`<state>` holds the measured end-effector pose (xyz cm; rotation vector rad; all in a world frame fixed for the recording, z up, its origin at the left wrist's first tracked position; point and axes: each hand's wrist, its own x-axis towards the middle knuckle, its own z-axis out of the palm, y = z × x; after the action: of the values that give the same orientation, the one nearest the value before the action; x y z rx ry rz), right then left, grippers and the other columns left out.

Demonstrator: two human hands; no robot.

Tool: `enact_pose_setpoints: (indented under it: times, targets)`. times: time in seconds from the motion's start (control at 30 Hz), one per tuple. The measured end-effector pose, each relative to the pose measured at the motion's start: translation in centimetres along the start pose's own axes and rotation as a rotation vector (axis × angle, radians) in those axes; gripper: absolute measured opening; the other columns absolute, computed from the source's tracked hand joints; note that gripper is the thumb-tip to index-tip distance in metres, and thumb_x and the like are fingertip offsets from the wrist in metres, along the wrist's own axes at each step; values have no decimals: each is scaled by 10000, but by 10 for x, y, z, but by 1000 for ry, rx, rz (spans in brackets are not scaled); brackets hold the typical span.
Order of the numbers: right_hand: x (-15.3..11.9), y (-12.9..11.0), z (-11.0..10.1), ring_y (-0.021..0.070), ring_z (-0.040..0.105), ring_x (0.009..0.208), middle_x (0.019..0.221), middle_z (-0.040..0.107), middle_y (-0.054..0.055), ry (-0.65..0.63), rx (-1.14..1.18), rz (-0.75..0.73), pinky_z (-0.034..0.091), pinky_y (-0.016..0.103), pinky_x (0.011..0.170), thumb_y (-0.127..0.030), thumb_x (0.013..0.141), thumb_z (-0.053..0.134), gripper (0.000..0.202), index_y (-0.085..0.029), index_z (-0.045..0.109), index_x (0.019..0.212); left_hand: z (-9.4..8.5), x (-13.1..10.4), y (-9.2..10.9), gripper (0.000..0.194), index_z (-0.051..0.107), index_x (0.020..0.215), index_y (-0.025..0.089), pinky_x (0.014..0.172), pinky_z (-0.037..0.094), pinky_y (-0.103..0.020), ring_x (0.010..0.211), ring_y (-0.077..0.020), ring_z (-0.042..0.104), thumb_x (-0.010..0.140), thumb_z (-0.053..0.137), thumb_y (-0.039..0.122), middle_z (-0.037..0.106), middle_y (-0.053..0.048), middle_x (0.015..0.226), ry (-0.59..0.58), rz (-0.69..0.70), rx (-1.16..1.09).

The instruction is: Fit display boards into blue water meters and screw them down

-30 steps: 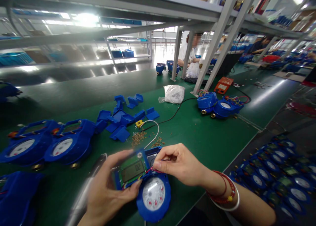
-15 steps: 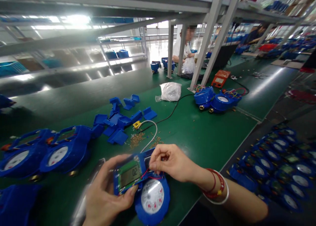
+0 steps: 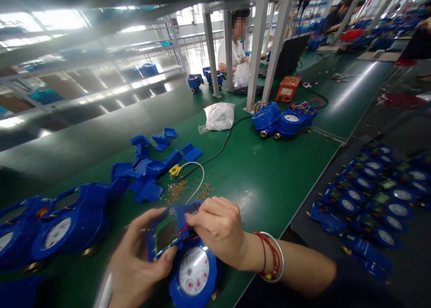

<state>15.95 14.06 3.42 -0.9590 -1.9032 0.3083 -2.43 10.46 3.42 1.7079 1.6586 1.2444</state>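
Note:
A blue water meter (image 3: 193, 270) with a round white dial sits at the table's near edge. My left hand (image 3: 138, 258) is closed around its display end, thumb in front and fingers behind. There a green circuit board with a grey screen (image 3: 167, 235) faces up. My right hand (image 3: 218, 231) is closed in a pinch over the compartment beside the board, close to thin red wires (image 3: 182, 230). Whatever its fingertips hold is hidden. Just beyond lie brass-coloured screws (image 3: 177, 191) and a yellow connector (image 3: 174, 169) on a pale cable.
Blue plastic covers (image 3: 148, 169) lie scattered behind the screws, near a white bag (image 3: 219, 116). More meters stand left (image 3: 72, 222) and far right (image 3: 291, 121), by an orange box (image 3: 288, 89). Many meters (image 3: 367, 195) fill the lower area at right. A person (image 3: 232, 52) sits across the table.
The view has shifted, so the hands and meter appear slightly further left. My right hand has turned, its knuckles now covering more of the compartment. The screen's digits no longer show clearly.

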Motion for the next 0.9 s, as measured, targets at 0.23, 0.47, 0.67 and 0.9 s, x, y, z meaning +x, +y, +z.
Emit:
enact_pose_setpoints:
  times: [0.23, 0.47, 0.67, 0.9]
  targets:
    - [-6, -2, 5, 127, 559, 632, 681, 635, 10, -52, 58, 89, 378, 258, 589, -245, 949, 437, 290, -200, 693, 820, 9, 1, -4, 449, 547, 1129, 231, 874, 518, -250, 978, -196, 634, 712, 680, 331, 635, -48, 1059, 72, -81, 54]
    - [2, 16, 15, 97, 553, 598, 669, 601, -27, 7, 233, 308, 377, 220, 536, -237, 780, 696, 74, -254, 748, 731, 12, 2, -3, 526, 580, 1089, 200, 802, 533, -198, 921, -187, 659, 607, 745, 332, 668, -43, 1003, 78, -42, 43]
    - [14, 17, 18, 97, 617, 654, 726, 679, -21, -103, 466, 473, 457, 199, 601, -219, 749, 734, 31, -226, 751, 774, 8, 5, -3, 517, 617, 1075, 219, 702, 532, -160, 823, -161, 665, 589, 753, 328, 684, -24, 962, 98, -141, 48]
    - [18, 19, 9, 110, 668, 754, 799, 726, 0, -227, 519, 226, 482, 185, 697, -197, 784, 695, 55, -179, 743, 805, -5, 8, -3, 616, 608, 1110, 236, 829, 552, -312, 935, -236, 654, 521, 783, 286, 680, -29, 1046, 127, -2, 27]
